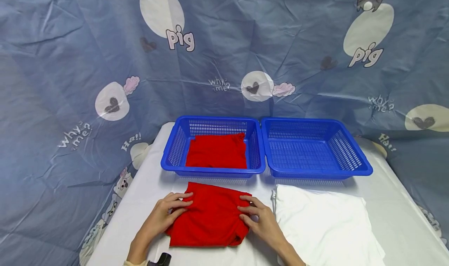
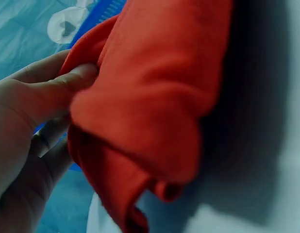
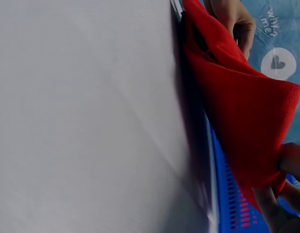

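A folded red garment (image 1: 212, 215) is in front of the left basket in the head view, with a rolled opening at its near right corner. At its left edge my left hand (image 1: 162, 216) holds it; the left wrist view shows the thumb (image 2: 82, 73) over the red fabric (image 2: 155, 73). On the opposite edge my right hand (image 1: 261, 221) grips the garment. In the right wrist view, its thumb (image 3: 293, 158) and fingers (image 3: 271, 208) pinch a corner of the red cloth (image 3: 242, 121). Some fingertips are hidden behind the fabric.
A blue basket (image 1: 210, 171) behind the garment holds another folded red garment (image 1: 217, 151). Beside it stands an empty blue basket (image 1: 317, 172). White folded fabric (image 1: 326, 223) lies right of my right hand. A printed blue curtain (image 1: 224, 51) hangs behind the white-covered table (image 1: 140, 195).
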`<state>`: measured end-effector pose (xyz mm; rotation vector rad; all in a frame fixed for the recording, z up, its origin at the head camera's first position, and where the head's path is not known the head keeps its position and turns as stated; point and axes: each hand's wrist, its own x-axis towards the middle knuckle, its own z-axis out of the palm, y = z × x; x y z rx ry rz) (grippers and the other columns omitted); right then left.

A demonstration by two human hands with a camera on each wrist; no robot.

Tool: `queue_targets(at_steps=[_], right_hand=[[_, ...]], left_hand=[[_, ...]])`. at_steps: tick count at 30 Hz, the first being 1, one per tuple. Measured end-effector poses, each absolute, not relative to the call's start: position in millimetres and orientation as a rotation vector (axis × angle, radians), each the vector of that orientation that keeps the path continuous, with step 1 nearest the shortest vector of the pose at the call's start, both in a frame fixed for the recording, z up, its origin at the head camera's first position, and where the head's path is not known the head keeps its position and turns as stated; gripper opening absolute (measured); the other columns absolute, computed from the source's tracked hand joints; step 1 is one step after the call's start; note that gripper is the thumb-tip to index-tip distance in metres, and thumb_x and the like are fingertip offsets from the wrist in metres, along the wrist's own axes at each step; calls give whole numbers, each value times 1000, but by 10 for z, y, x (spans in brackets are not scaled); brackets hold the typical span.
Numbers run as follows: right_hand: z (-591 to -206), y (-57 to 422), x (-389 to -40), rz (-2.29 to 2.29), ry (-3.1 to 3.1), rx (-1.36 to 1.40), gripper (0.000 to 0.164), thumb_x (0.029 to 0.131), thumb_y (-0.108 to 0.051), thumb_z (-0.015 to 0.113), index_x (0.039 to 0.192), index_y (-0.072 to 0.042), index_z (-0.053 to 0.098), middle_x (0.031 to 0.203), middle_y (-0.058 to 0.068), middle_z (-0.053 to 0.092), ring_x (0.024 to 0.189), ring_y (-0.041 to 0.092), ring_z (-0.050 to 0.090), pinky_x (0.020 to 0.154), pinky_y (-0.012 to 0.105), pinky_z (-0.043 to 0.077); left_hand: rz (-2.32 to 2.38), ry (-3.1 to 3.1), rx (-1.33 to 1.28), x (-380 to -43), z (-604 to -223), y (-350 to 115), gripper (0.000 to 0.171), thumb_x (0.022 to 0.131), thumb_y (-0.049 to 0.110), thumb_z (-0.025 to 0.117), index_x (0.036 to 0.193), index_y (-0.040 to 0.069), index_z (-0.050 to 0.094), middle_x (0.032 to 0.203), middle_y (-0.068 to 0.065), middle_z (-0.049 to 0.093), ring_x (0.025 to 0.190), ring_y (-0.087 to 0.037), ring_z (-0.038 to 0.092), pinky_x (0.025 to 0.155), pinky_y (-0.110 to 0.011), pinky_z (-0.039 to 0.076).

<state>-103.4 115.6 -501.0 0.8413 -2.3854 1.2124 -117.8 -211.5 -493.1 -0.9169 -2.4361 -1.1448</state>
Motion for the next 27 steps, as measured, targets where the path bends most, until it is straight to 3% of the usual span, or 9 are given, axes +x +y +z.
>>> queue_targets(at_steps=[3, 8, 17, 22, 27], right_hand=[[-4950, 1182, -1045, 1235, -2370, 835, 24, 73, -8, 70, 97, -12, 69, 117, 1, 57, 94, 11, 60, 82, 9, 43], [-4824, 1226, -1078, 1293, -2338, 835, 23, 75, -8, 69, 98, -11, 69, 119, 0, 56, 90, 11, 61, 75, 13, 47], [-4577, 1287, -1198, 1270, -2397, 836, 25, 77, -13, 68, 102, -13, 68, 123, -2, 54, 101, 11, 58, 81, 23, 50], [-4420, 1297, -1249, 1260, -2410, 861, 24, 78, -14, 67, 102, -14, 68, 123, -3, 53, 107, 12, 56, 84, 24, 48], [-4209, 1307, -1285, 1313, -2451, 883, 25, 78, -15, 67, 103, -14, 68, 124, -4, 53, 106, 8, 55, 81, 21, 49]], left_hand=[[-1151, -2400, -942, -1192, -4879, -2106, 35, 70, -4, 69, 101, 11, 68, 113, -6, 62, 100, -18, 56, 90, -12, 38], [-1152, -2308, -999, -1238, -4775, -2076, 41, 66, -9, 70, 102, 10, 68, 113, -9, 62, 101, -19, 55, 91, -12, 39], [-1163, -2309, -963, -1309, -4545, -2051, 36, 70, -4, 69, 103, 10, 68, 115, -8, 61, 108, -16, 54, 109, -17, 18], [-1176, -2230, -1003, -1312, -4361, -2011, 39, 66, -13, 68, 101, 4, 68, 112, -15, 61, 102, -23, 54, 96, -14, 37], [-1263, -2190, -1008, -1239, -4090, -1935, 38, 64, -19, 66, 98, -3, 67, 109, -23, 60, 102, -33, 53, 92, -16, 41]])
